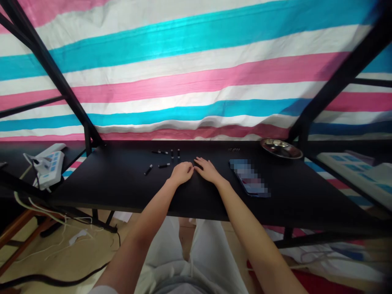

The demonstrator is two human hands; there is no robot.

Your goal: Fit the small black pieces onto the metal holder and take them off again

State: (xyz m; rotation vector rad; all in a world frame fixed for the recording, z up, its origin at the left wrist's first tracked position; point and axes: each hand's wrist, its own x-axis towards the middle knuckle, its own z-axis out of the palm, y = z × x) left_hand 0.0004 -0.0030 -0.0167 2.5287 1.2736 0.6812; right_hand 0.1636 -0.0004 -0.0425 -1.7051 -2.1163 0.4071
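Observation:
My left hand [183,172] rests on the black table [122,190] with its fingers curled in. Whatever it holds, if anything, is hidden under the fingers. Right beside it, my right hand [208,170] lies palm down with fingers stretched out, its thumb close to the left fingertips. Left of my hands are several small black tubes with pale ends: one tube [164,165] lies nearest my left hand, another [148,170] lies slanted farther left. Behind them, two tubes [172,154] [179,153] point away from me, and more lie sideways.
To the right lies a phone-like slab [249,178], its face blurred out. A shiny metal dish [281,148] sits at the back right corner, near several tiny pieces [234,150]. Black frame posts [69,92] flank the table before a striped sheet [190,77]. A power strip [52,169] is at left.

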